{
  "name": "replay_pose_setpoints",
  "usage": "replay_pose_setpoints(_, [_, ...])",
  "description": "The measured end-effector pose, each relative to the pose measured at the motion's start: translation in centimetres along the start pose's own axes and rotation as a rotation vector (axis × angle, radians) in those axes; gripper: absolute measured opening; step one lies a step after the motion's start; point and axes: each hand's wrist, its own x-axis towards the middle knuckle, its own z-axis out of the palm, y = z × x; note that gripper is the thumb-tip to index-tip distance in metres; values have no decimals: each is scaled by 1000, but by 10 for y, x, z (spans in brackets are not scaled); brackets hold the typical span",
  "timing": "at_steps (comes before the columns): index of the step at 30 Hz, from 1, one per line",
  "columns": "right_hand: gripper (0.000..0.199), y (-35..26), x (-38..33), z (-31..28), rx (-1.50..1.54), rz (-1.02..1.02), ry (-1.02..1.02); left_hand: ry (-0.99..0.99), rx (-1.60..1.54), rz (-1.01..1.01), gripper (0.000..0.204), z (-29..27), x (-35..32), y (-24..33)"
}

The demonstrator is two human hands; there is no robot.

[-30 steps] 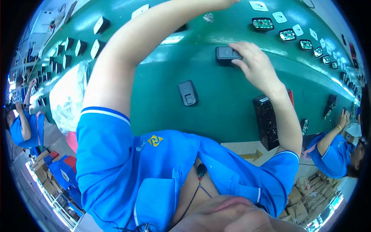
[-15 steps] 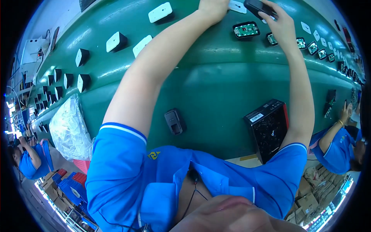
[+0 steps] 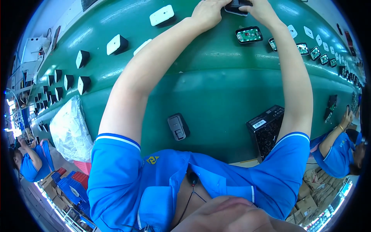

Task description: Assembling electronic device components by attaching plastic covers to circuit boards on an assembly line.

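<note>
At the far edge of the view, my right hand is closed on a black plastic case. My left hand meets the same case from the left with curled fingers, some of them cut off by the frame. Just nearer than the case lies an open black housing with a green circuit board. A second such housing is partly behind my right forearm. To the left of my left hand, a black case with a white face rests on the green table.
A dark grey device lies near my body. By my right elbow stands a black box. A clear plastic bag is at the left. Rows of white-faced cases and board housings stretch to both sides, with co-workers beyond.
My right hand has carried the black case left to my left hand. The white plate that lay there is now out of sight. A white plate right of my right wrist has come into view.
</note>
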Motion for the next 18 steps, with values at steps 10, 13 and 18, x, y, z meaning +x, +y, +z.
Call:
replay_pose_setpoints(10, [35,67,42,67,-252,-5,-107,-351,65,-197,43,-6,-5,-1])
replay_pose_setpoints(13, [35,106,56,102,-516,-6,-174,-242,129,-88,42,5,-4,6])
replay_pose_setpoints(18, [32,43,31,76,-412,-148,20,96,357,113,42,6,-14,-6])
